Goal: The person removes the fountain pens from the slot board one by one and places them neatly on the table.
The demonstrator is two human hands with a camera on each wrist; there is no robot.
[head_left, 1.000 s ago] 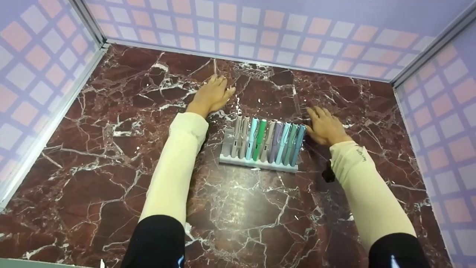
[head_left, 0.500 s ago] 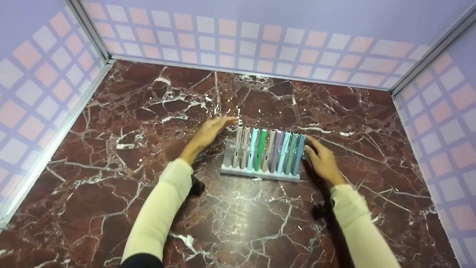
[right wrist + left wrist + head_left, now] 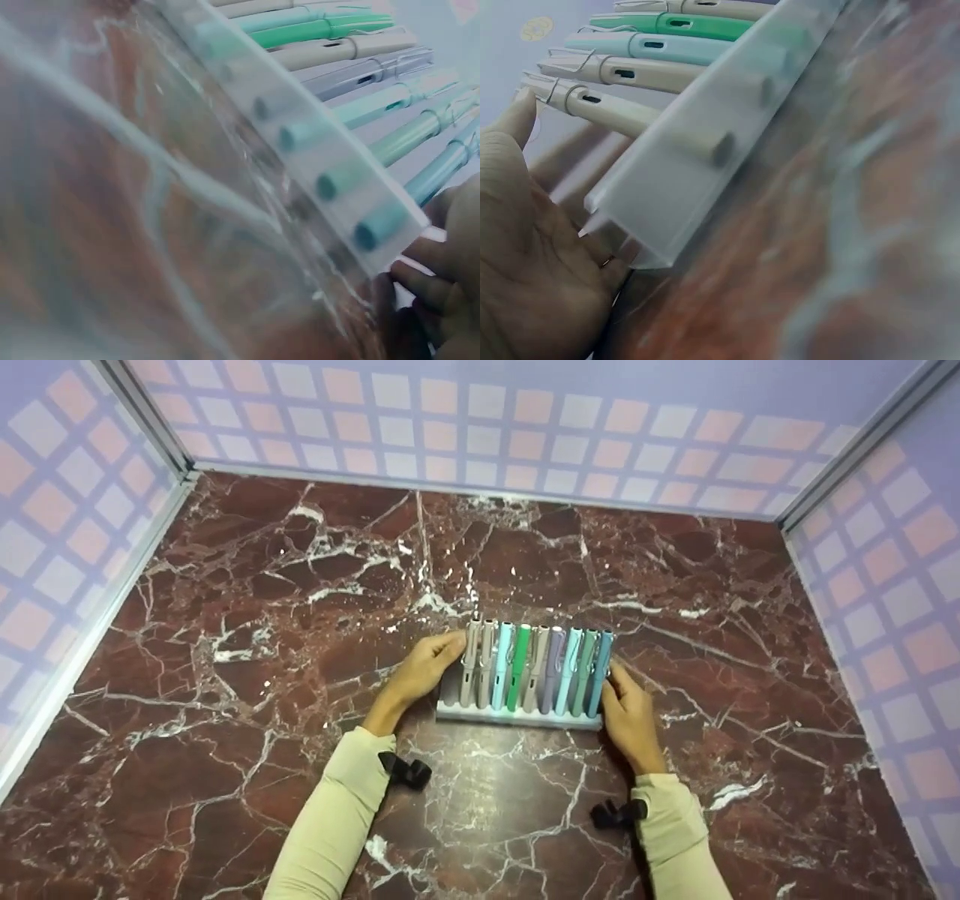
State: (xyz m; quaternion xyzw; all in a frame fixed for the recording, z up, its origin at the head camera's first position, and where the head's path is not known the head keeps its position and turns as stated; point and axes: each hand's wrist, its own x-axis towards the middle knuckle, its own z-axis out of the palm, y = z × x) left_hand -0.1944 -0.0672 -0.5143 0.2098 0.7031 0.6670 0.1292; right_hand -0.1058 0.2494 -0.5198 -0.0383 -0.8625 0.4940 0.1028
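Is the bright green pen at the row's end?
No, the bright green pen stands between a light-blue pen and a beige pen.

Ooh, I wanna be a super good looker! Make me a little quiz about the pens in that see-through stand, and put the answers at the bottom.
1. How many pens are in the see-through stand?
2. True or false: in the head view, the bright green pen is the last one on the right.
3. In the head view, what colour is the one pen between the bright green pen and the purple pen?
A) red
B) brownish
C) yellow

Key:
1. Nine
2. False; it is fourth from the left
3. B
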